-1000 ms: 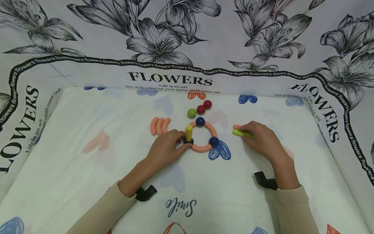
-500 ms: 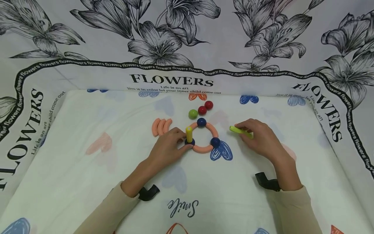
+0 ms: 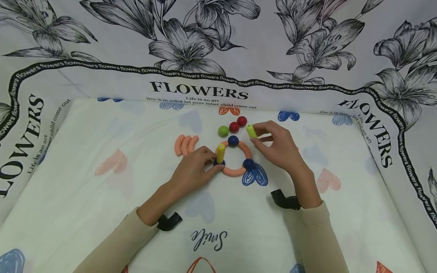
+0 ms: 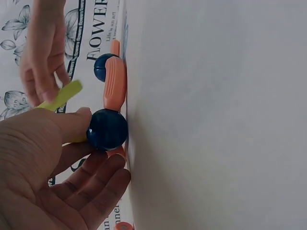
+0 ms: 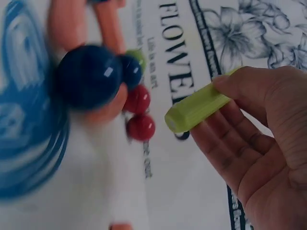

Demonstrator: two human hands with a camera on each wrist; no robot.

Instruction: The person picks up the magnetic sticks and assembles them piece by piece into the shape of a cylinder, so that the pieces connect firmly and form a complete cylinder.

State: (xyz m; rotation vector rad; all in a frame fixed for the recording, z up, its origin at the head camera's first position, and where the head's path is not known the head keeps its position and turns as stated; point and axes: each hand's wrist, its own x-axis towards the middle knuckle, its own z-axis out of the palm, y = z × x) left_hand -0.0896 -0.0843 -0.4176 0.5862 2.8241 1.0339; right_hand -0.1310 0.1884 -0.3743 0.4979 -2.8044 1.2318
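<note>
Three navy balls and curved orange pieces (image 3: 233, 172) form a ring on the white sheet. At its left side my left hand (image 3: 191, 167) holds one navy ball (image 4: 107, 130) between thumb and fingers. A yellow rod (image 3: 220, 154) stands upright on that ball. Beyond the ring's right side, my right hand (image 3: 278, 146) pinches a yellow-green rod (image 5: 199, 108) between thumb and fingers, raised and tilted, one end sticking out. That rod is close to the ring's far navy ball (image 3: 233, 141) and the red balls. The third navy ball (image 3: 249, 163) sits at the ring's right.
A green ball (image 3: 223, 131) and two red balls (image 3: 234, 127) lie in a row behind the ring. Left of it are several curved orange pieces (image 3: 181, 145), side by side. A black bent piece (image 3: 285, 200) shows at my right wrist, another (image 3: 169, 222) at my left.
My right hand has picked up the yellow-green rod from beside an orange piece and carried it left and away from me, towards the ring's far side. My left hand stays at its ball.
</note>
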